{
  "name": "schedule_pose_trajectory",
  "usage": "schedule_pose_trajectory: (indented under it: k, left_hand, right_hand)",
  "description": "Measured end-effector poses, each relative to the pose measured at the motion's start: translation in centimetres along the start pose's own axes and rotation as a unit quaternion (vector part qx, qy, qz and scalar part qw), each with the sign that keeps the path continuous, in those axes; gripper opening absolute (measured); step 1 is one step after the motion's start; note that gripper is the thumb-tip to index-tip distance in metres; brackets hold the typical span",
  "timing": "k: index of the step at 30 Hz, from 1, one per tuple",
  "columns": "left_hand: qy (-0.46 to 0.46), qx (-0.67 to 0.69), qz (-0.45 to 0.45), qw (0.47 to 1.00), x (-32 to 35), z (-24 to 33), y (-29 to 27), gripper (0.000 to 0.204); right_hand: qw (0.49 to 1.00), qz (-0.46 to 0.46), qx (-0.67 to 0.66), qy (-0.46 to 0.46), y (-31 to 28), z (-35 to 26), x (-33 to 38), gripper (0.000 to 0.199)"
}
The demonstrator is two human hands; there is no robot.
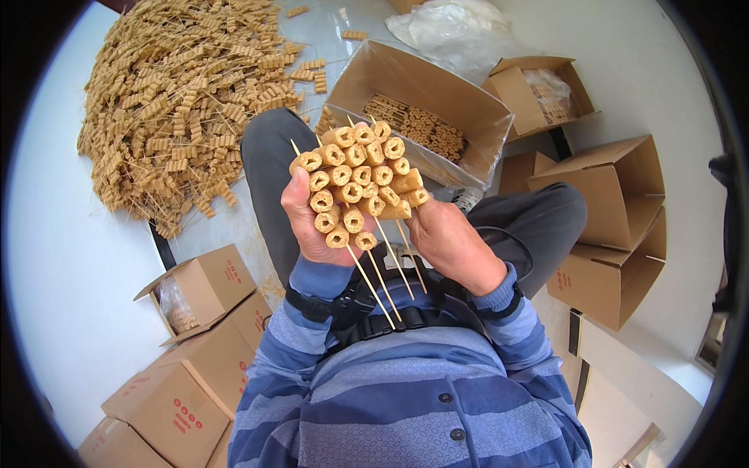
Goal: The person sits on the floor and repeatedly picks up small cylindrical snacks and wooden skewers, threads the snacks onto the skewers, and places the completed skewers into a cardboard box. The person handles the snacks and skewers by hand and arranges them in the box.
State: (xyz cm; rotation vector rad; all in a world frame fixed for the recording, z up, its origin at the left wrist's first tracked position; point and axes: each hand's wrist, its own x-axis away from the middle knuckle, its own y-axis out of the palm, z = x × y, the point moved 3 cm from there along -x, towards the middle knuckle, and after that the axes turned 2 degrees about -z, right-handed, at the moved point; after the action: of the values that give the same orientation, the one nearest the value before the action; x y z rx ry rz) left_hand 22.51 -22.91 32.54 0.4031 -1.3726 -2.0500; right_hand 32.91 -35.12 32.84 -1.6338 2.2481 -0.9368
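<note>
A bundle of skewered, golden-brown hollow tube pieces (357,174) is held up in front of me, their open ends facing up. My left hand (316,238) is closed around its left side and underside, the thumb lying along the edge. On the other side my right hand (456,242) grips the pieces at the right edge, its fingertips partly hidden behind them. Several thin wooden sticks (394,257) poke out below the bundle toward my lap, and a few tips show at its top.
A large heap of skewered tubes (187,101) lies at the far left. Ahead, a plastic-lined carton (421,78) holds rows of skewers. Open cartons (601,195) stand at the right, and printed cartons (168,402) at the lower left. Clear plastic sheeting (449,31) is bunched at the back.
</note>
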Motion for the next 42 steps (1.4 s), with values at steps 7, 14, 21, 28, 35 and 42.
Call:
schedule_pose_trajectory:
  k: [7, 14, 21, 28, 35, 42]
  left_hand:
    - [-0.02, 0.057, 0.006, 0.998, 0.4, 0.5, -0.5, 0.092]
    - [-0.001, 0.022, 0.01, 1.0, 0.1, 0.2, -1.4, 0.089]
    - [-0.063, 0.003, 0.02, 0.998, -0.2, -0.2, -1.5, 0.104]
    - [-0.1, 0.049, -0.067, 0.991, -0.3, -0.3, -1.7, 0.107]
    - [-0.08, 0.071, -0.059, 0.993, -0.5, 0.4, -2.0, 0.101]
    - [-0.036, -0.001, -0.036, 0.999, -1.1, 1.3, -1.6, 0.089]
  right_hand:
    - [0.982, -0.015, -0.179, 0.049, 0.8, -0.4, 0.4, 0.025]
    - [0.99, -0.076, -0.114, 0.031, 1.7, -0.5, 0.0, 0.02]
    - [0.987, -0.093, -0.125, 0.043, 1.6, -0.6, -0.2, 0.021]
    - [0.986, -0.119, -0.109, 0.049, 2.3, -0.3, -0.2, 0.022]
    - [0.973, -0.219, -0.072, 0.017, -0.4, -0.5, 0.7, 0.036]
    - [0.996, 0.056, -0.022, -0.069, -4.7, -4.0, -0.9, 0.101]
